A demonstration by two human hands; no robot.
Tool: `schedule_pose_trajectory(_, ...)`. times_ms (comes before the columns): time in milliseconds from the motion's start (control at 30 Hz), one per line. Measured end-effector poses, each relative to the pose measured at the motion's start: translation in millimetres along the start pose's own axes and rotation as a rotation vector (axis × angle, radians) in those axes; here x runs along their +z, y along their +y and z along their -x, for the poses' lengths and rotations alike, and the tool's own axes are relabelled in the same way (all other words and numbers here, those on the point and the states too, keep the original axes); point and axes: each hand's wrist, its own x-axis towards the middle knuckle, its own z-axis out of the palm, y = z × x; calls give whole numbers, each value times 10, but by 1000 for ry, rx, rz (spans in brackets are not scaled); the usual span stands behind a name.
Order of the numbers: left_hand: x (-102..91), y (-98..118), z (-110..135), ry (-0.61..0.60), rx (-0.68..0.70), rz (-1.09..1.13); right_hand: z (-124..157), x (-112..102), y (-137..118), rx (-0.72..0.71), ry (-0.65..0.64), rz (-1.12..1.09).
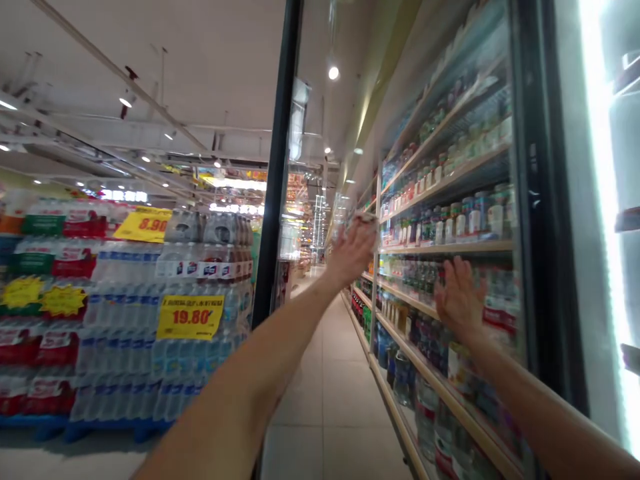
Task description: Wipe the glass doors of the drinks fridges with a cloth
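Observation:
My left hand (353, 250) is stretched forward and closed on a crumpled white cloth (367, 221), held up against the glass door (320, 133) of a drinks cooler. My right hand (457, 297) is open, fingers spread and raised, flat on or just at the same glass pane near its right frame (530, 200). Through the glass I see shelves of bottled drinks (450, 220) running down the aisle. Motion blurs both hands slightly.
The door's dark left edge (275, 200) stands upright mid-view. Stacked packs of bottled water (200, 267) with yellow price signs (190, 317) fill the left side. A tiled aisle floor (330, 400) runs ahead. The lit cooler interior (610, 200) is at far right.

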Motion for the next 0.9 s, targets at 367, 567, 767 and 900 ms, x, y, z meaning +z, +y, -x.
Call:
schedule_pose_trajectory(367, 238, 446, 140, -66, 426, 48, 135, 40, 60, 108, 27, 19)
schedule_pose_trajectory(567, -25, -237, -17, 68, -26, -17, 158, -50, 222, 15, -28, 45)
schedule_pose_trajectory(767, -80, -442, 156, 108, -293, -45, 154, -71, 125, 40, -46, 38)
schedule_pose_trajectory(900, 40, -55, 513, -149, 473, 37, 155, -86, 163, 5, -44, 62)
